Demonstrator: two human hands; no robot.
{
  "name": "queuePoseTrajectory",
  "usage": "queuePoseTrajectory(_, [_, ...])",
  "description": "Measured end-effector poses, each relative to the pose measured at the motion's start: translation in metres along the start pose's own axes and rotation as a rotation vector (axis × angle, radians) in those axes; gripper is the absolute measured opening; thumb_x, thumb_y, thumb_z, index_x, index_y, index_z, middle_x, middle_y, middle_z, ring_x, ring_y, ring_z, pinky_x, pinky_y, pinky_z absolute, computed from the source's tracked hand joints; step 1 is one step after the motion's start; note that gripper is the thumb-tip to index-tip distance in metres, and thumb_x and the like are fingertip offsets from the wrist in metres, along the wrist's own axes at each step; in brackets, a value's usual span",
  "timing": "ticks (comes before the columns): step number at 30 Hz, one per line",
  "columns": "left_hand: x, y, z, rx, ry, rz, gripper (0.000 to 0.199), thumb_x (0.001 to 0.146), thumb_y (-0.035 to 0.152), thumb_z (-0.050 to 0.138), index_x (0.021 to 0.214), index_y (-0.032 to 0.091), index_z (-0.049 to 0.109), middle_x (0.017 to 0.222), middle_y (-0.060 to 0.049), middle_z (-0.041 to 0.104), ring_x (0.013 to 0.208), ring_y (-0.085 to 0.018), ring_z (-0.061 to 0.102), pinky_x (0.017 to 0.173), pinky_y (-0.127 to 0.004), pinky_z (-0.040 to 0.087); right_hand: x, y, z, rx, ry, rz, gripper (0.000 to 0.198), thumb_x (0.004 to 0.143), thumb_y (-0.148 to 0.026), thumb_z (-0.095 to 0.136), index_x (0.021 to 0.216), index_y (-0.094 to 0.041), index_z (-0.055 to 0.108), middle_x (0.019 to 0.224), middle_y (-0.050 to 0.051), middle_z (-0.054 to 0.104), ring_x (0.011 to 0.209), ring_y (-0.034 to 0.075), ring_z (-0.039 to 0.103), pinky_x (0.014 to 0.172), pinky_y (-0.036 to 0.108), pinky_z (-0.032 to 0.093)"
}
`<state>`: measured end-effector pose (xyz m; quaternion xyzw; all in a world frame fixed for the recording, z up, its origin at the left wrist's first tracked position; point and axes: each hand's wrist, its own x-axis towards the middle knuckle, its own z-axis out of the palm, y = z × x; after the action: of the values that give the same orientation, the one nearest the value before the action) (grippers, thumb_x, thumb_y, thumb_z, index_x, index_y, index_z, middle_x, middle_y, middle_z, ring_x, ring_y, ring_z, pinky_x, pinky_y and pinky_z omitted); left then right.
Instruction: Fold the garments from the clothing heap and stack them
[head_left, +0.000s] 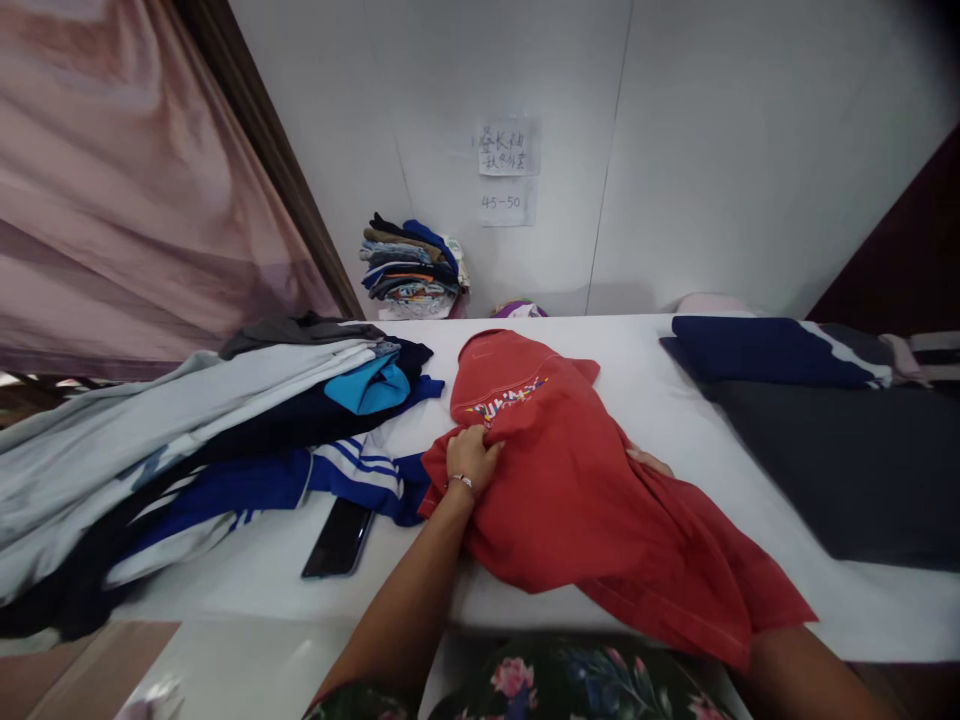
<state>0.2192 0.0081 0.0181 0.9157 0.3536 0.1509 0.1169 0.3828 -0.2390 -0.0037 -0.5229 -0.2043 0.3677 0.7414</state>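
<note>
A red T-shirt (pixel 555 490) with a small multicoloured print lies rumpled across the white table in front of me. My left hand (pixel 471 455), with a bracelet on its wrist, is closed on a fold of the shirt just below the print. On the other side, my right hand (pixel 650 461) shows only its fingers at the shirt's right edge, bent against the cloth. Red fabric drapes over the rest of that hand and most of its forearm.
A loose heap of clothes (pixel 247 400) covers the table's left side, with a black phone (pixel 339 538) beside it. Dark folded clothes (pixel 750 350) rest on a dark grey board or cloth (pixel 847 470) at right. Behind the table stands a clothes stack (pixel 412 268).
</note>
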Motion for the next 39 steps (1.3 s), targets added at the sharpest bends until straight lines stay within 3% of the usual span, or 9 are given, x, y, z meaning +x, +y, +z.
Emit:
queuePoseTrajectory(6, [-0.006, -0.008, 0.008, -0.189, 0.134, -0.008, 0.02, 0.081, 0.037, 0.062, 0.091, 0.019, 0.064, 0.093, -0.006, 0.068, 0.092, -0.022, 0.061, 0.082, -0.033, 0.041, 0.011, -0.011, -0.01, -0.206, -0.044, -0.049, 0.061, 0.073, -0.049, 0.065, 0.128, -0.024, 0.056, 0.14, 0.005, 0.05, 0.13, 0.028, 0.044, 0.111, 0.041, 0.031])
queuePoseTrajectory(12, [-0.008, -0.012, 0.011, -0.415, 0.243, 0.045, 0.02, 0.081, 0.031, 0.06, 0.096, 0.018, 0.066, 0.099, -0.008, 0.069, 0.095, -0.024, 0.062, 0.088, -0.038, 0.044, 0.04, -0.057, -0.003, -0.354, 0.008, -0.071, 0.059, 0.065, -0.043, 0.074, 0.118, -0.019, 0.062, 0.125, 0.008, 0.063, 0.118, 0.03, 0.055, 0.107, 0.045, 0.036])
queuePoseTrajectory(15, [-0.009, -0.011, 0.007, -0.654, 0.351, 0.052, 0.021, 0.083, 0.034, 0.057, 0.095, 0.018, 0.065, 0.096, -0.007, 0.068, 0.092, -0.021, 0.062, 0.087, -0.036, 0.046, 0.054, -0.078, 0.032, -0.399, -0.055, -0.17, 0.056, 0.067, -0.041, 0.071, 0.117, -0.018, 0.062, 0.118, 0.008, 0.066, 0.11, 0.028, 0.06, 0.1, 0.043, 0.043])
queuePoseTrajectory(18, [-0.009, -0.011, -0.004, -0.909, 0.423, 0.011, 0.027, 0.084, 0.04, 0.055, 0.096, 0.018, 0.064, 0.096, -0.007, 0.068, 0.089, -0.019, 0.063, 0.084, -0.034, 0.049, 0.058, -0.076, 0.087, -0.674, -0.18, -0.357, 0.052, 0.077, -0.034, 0.056, 0.127, -0.018, 0.055, 0.125, 0.011, 0.061, 0.109, 0.025, 0.06, 0.095, 0.041, 0.046])
queuePoseTrajectory(25, [-0.007, -0.033, -0.03, -1.207, 0.345, -0.139, 0.039, 0.08, 0.048, 0.058, 0.103, 0.016, 0.061, 0.103, -0.009, 0.066, 0.096, -0.021, 0.063, 0.089, -0.037, 0.048, 0.032, -0.003, 0.192, -1.678, -0.652, -0.6, 0.048, 0.078, -0.017, 0.052, 0.125, -0.008, 0.053, 0.097, 0.016, 0.068, 0.092, 0.026, 0.061, 0.087, 0.04, 0.044])
queuePoseTrajectory(29, [-0.003, -0.03, -0.031, -1.082, 0.27, -0.12, 0.049, 0.077, 0.045, 0.063, 0.117, 0.017, 0.056, 0.118, -0.012, 0.061, 0.106, -0.023, 0.06, 0.095, -0.04, 0.046, 0.024, 0.019, 0.208, -1.848, -0.699, -0.671, 0.042, 0.08, -0.022, 0.056, 0.118, -0.004, 0.057, 0.09, 0.016, 0.068, 0.09, 0.028, 0.06, 0.083, 0.041, 0.045])
queuePoseTrajectory(33, [0.013, -0.003, -0.035, -0.651, 0.182, 0.081, 0.075, 0.072, 0.041, 0.07, 0.137, 0.017, 0.041, 0.144, -0.016, 0.041, 0.133, -0.029, 0.038, 0.109, -0.044, 0.033, 0.023, 0.023, 0.207, -1.852, -0.759, -0.696, 0.019, 0.082, -0.019, 0.056, 0.095, -0.012, 0.067, 0.094, 0.013, 0.07, 0.1, 0.029, 0.058, 0.092, 0.043, 0.041])
queuePoseTrajectory(36, [0.031, 0.018, -0.038, -0.356, 0.083, 0.125, 0.085, 0.071, 0.04, 0.071, 0.142, 0.014, 0.034, 0.153, -0.018, 0.026, 0.141, -0.031, 0.022, 0.111, -0.047, 0.028, 0.023, 0.023, 0.203, -1.805, -0.694, -0.724, 0.023, 0.084, -0.023, 0.055, 0.1, -0.011, 0.067, 0.101, 0.014, 0.068, 0.104, 0.029, 0.057, 0.093, 0.042, 0.041])
queuePoseTrajectory(39, [0.048, 0.024, -0.036, -0.2, 0.02, 0.031, 0.085, 0.073, 0.046, 0.067, 0.144, 0.015, 0.032, 0.154, -0.019, 0.021, 0.139, -0.035, 0.027, 0.106, -0.051, 0.033, 0.023, 0.024, 0.199, -1.769, -0.579, -0.639, 0.037, 0.084, -0.033, 0.053, 0.109, -0.008, 0.062, 0.097, 0.014, 0.068, 0.092, 0.028, 0.061, 0.082, 0.04, 0.047])
